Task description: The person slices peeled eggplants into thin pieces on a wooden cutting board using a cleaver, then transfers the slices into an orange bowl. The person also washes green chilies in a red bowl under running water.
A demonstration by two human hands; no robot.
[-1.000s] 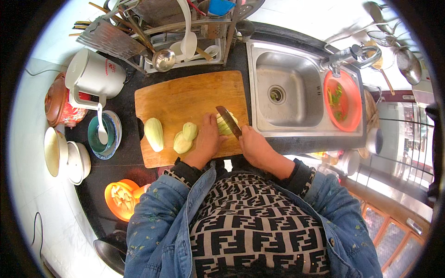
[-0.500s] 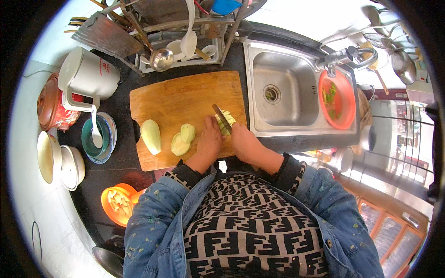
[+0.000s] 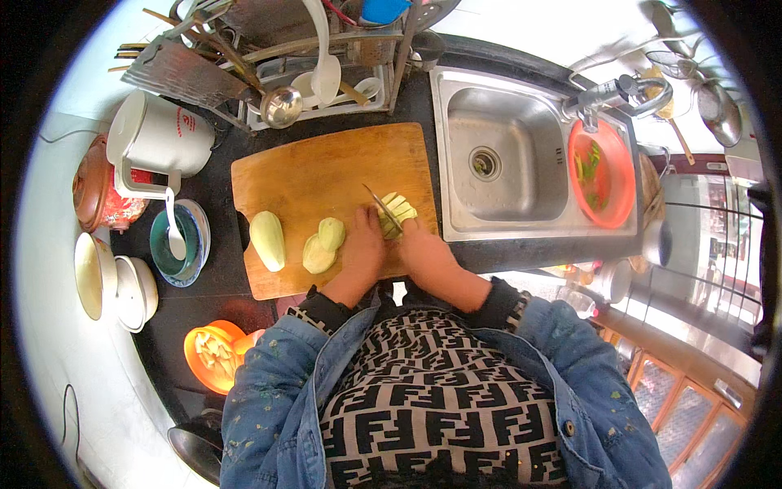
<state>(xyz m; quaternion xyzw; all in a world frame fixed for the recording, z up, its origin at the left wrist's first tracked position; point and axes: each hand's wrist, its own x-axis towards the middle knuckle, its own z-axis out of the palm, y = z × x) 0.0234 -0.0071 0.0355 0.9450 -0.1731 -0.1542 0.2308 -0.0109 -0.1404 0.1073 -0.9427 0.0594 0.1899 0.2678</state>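
Observation:
My right hand [image 3: 428, 257] grips a knife [image 3: 376, 200] at the right part of the wooden cutting board [image 3: 326, 163]. Its blade lies across a pale green vegetable cut into several slices [image 3: 400, 208]. My left hand [image 3: 362, 248] is curled against the left side of these slices, holding them, its fingertips partly hidden. To its left sit a small cut piece [image 3: 331, 232] and a flat round piece [image 3: 319, 256]. A larger peeled vegetable [image 3: 268, 241] lies near the board's left edge.
A steel sink [image 3: 505, 204] with a red basin [image 3: 611, 187] is at right. Bowls [image 3: 135, 312], a white pitcher [image 3: 163, 134] and a red-brown pot [image 3: 91, 187] stand left. An orange bowl of cut pieces [image 3: 199, 359] is lower left, a utensil rack [image 3: 326, 41] behind.
My right hand and the knife have moved left toward my left hand. More separate slices show under and beside the blade than a second ago.

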